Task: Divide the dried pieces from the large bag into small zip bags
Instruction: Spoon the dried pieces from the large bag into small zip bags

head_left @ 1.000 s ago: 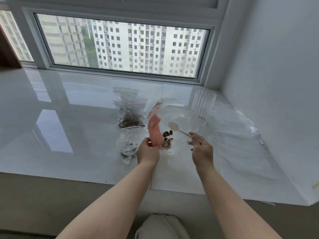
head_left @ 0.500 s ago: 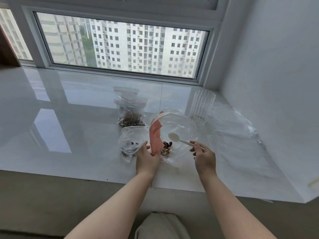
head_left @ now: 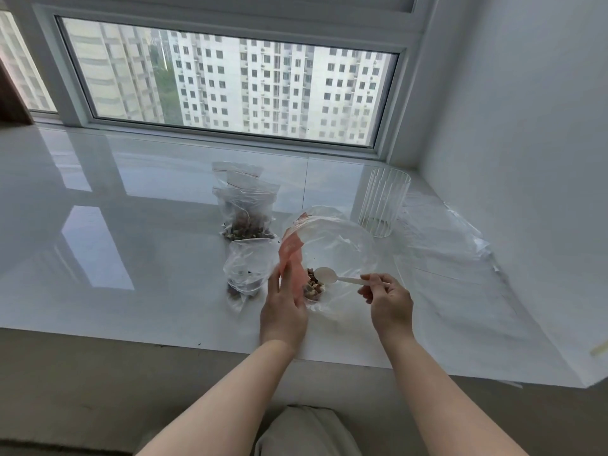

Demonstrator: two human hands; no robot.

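My left hand point(head_left: 283, 311) grips the large bag point(head_left: 329, 245) mouth; right hand point(head_left: 388, 301) pinches the spoon point(head_left: 332, 277), now dipped lower onto the dried pieces point(head_left: 312, 286). Scoop coming; small zip bag point(head_left: 250, 268) waits beside.

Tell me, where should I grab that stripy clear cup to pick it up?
Grip the ribbed clear cup around its side wall, near the middle, coming from the front. It stands upright with nothing touching that side; the wall is behind it. It looks smooth, so probably wrap your fingers well round.
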